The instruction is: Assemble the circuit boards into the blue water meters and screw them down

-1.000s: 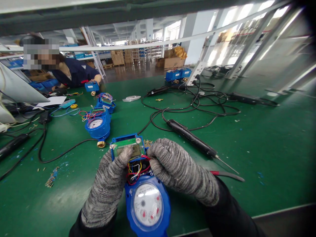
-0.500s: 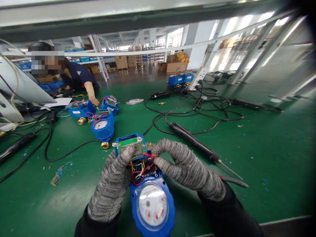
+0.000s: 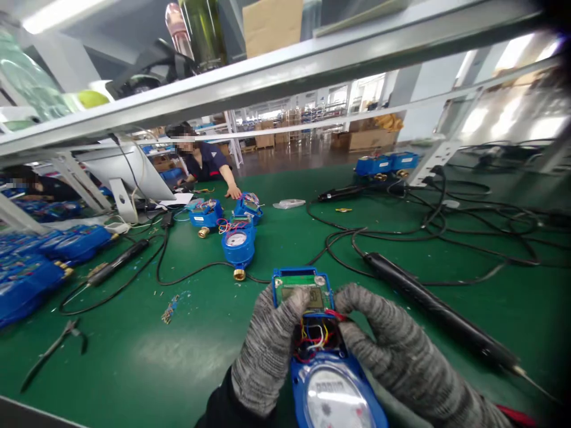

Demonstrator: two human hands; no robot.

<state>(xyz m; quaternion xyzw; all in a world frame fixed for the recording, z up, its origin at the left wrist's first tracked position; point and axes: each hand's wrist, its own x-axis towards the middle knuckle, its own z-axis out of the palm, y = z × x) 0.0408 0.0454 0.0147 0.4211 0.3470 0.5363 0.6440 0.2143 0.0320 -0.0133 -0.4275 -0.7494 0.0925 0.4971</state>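
Note:
A blue water meter [image 3: 332,389] lies on the green bench [image 3: 143,356] right in front of me, its round dial toward me and its lid with a green circuit board [image 3: 303,288] tipped open. Coloured wires [image 3: 316,336] fill the gap between lid and dial. My left hand [image 3: 267,351], in a grey knit glove, grips the meter's left side with the thumb on the board. My gloved right hand [image 3: 392,351] clasps the right side, fingertips at the wires.
A black electric screwdriver [image 3: 428,303] lies right of my hands, amid tangled black cables [image 3: 446,220]. More blue meters [image 3: 238,241] sit further back, others in a row at the left [image 3: 40,261]. Pliers [image 3: 53,345] lie front left. A co-worker's hand [image 3: 232,191] reaches across the bench.
My view has swung left and up, showing the shelf overhead and the meters at the left. Both hands keep the same hold on the meter. The co-worker's arm has stretched further out.

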